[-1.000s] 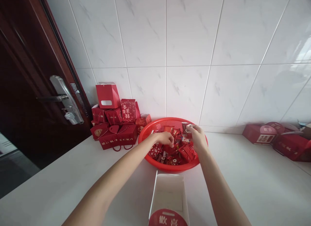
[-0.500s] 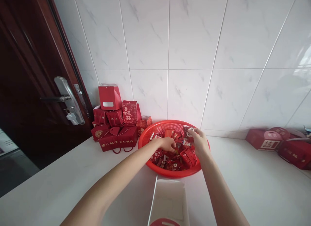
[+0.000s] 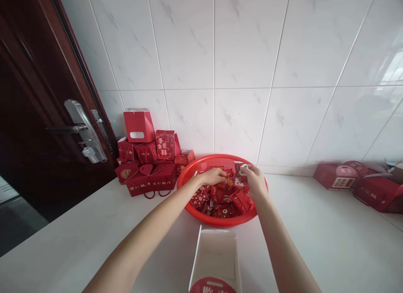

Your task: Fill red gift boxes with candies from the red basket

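Red wrapped packets lie heaped in a perforated plastic basket, which stands on a white surface near a tiled wall. As observed from beside the person, both hands are within the basket's outline. The right hand is at the far right of the heap, its grip clamped, thumb against fingers, on the edge of a dark packet bearing a white figure. The left hand is over the middle of the heap, fingers curled beside a small yellow-marked sweet; whether its grip is closed on that piece I cannot tell. An open white-lined box stands just in front of the basket, its red printed flap at the near end. Points of concern, in my judgement: the dark packet is pinched only at its edge, so a slack thumb or a snag on neighbouring pieces could let it slip. Loose pieces on top of the heap could slide over the rim if a wrist drags against it. Both forearms pass close on either side of the box, and a careless sweep could knock it askew. Stacked gift boxes, piled unevenly at the left, could topple if the left elbow swings wide.
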`<state>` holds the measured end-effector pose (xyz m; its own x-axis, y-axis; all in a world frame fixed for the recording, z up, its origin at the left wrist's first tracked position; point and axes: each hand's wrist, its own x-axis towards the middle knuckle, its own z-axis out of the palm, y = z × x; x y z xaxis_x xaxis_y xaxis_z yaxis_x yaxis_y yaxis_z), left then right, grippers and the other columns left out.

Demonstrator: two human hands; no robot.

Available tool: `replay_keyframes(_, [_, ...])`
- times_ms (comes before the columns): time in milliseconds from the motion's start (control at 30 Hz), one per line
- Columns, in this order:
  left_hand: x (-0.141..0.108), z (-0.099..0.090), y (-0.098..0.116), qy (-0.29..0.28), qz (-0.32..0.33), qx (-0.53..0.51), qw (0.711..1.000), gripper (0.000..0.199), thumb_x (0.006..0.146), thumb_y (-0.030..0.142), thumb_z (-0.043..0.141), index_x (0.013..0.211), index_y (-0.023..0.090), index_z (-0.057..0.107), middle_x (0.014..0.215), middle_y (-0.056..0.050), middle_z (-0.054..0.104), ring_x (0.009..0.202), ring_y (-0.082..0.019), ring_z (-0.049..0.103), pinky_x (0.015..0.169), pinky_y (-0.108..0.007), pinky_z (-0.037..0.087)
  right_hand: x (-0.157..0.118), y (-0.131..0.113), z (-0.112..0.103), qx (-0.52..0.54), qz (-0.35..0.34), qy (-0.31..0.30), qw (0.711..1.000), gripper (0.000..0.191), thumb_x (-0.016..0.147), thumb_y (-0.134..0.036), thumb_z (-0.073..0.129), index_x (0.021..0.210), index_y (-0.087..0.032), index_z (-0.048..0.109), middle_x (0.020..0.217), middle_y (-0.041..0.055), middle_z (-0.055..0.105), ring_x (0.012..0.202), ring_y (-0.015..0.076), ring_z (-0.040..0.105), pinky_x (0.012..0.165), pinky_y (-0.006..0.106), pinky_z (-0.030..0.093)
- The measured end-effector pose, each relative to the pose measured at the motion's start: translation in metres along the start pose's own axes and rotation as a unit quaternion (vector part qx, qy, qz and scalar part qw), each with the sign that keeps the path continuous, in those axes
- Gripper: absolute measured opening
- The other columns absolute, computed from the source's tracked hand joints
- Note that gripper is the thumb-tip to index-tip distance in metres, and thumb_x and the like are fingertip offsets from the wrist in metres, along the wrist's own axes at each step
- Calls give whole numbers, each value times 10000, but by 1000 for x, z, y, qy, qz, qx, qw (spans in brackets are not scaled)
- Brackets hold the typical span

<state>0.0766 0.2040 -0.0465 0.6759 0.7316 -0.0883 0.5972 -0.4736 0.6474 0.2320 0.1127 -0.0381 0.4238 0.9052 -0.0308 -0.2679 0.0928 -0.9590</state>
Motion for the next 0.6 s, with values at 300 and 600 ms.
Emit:
replay_keyframes(300, [-2,-3,-1,27,91,-106,990,342,883,464,595,692,180,589,735,-27,696,759,-188,640,756,-305,478,5,5,-3,-15,-2,-38,999,140,639,-234,729,711,-205,613,640,-13,631,565,144,602,461,245,526])
replay_keyframes(600, [-1,-2,-3,32,99,-112,988,413,830,551,692,691,165,637,682,-18,685,701,-180,624,696,-288,463,8,8,-5,-27,-17,-67,997,182,621,-253,758,718,-197,614,676,-8,644,552,138,596,464,250,503])
